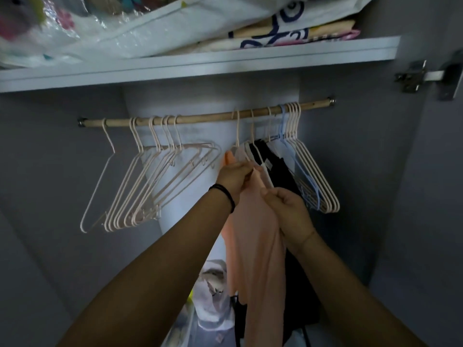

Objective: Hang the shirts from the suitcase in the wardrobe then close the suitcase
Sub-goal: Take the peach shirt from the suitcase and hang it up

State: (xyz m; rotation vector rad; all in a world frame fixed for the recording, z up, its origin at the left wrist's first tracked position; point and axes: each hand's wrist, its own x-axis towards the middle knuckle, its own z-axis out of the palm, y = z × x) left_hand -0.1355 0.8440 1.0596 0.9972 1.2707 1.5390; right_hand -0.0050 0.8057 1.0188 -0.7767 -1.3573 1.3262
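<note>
While the peach shirt (253,236) already hangs down from a pale hanger (244,149) hooked on the wooden rail (205,116) of the wardrobe (62,151), both hands are on it, so this garment looks hung but not yet settled. The left hand (234,180) has its grip pinched together on the cloth at the shoulder, close under the hook, and the right hand (288,209) has its grip closed on the fabric a little lower, beside a white hanger arm; the work seems to be straightening the shirt on its frame. Just to the right a black garment (278,166) hangs on the same rail, which suggests at least one piece has been put up too, though whether it came from the suitcase cannot be told. Plenty of empty hangers (140,181) wait on the left and another bunch (310,181) on the right. The suitcase is out of view, so how many shirts remain in it cannot be judged, and closing it is presumably undone.
</note>
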